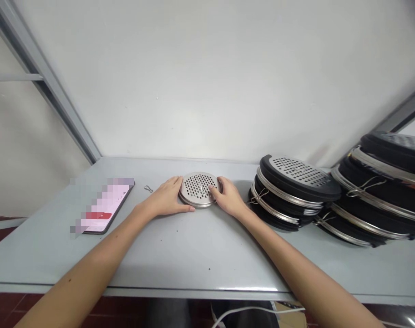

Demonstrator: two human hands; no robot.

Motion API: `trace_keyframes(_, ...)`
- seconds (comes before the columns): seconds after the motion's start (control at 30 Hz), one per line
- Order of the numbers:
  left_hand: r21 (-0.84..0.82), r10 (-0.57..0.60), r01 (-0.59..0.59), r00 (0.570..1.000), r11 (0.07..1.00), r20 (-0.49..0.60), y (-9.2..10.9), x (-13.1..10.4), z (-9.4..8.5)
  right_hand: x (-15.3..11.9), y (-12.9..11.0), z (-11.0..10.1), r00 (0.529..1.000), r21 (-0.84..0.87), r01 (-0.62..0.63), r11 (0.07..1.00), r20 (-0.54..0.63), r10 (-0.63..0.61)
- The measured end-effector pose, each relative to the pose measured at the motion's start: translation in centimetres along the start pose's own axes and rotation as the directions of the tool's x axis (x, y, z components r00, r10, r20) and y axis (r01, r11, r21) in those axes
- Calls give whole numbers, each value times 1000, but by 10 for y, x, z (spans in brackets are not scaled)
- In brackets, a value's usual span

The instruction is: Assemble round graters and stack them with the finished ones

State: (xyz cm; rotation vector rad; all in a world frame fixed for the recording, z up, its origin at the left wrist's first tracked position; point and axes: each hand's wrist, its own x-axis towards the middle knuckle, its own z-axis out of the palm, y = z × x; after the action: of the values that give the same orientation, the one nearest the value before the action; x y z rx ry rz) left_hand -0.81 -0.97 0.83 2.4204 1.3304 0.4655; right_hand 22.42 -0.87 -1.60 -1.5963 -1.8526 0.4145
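A round metal grater disc (196, 186), full of small holes and with a shiny rim, lies flat on the grey table (194, 255). My left hand (168, 198) curves round its left edge, thumb along the near side. On the opposite edge rests my right hand (228, 195), its thumb on the perforated top and its fingers round the rim. Both hands grip the disc between them. Left of my left hand lies a small bent wire clip (148, 188).
At right stands a stack of black-rimmed perforated discs (296, 177) with wire clips, and beyond it a taller similar stack (381, 196). A phone (108, 207) lies at left. A pale wall (207, 82) rises behind the table. Below the front edge runs a white cable (255, 309).
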Motion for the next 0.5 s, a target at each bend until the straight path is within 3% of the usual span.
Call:
trace_keyframes(0.3,-43,27,-26,999,999,24,0,0,0,-2,-5,-3,999,42,11,999,31,-13)
trace_keyframes(0.5,-97,48,-46,999,994,14,8,-1,-7,-2,-9,-8,998,128,5,992,-63,3)
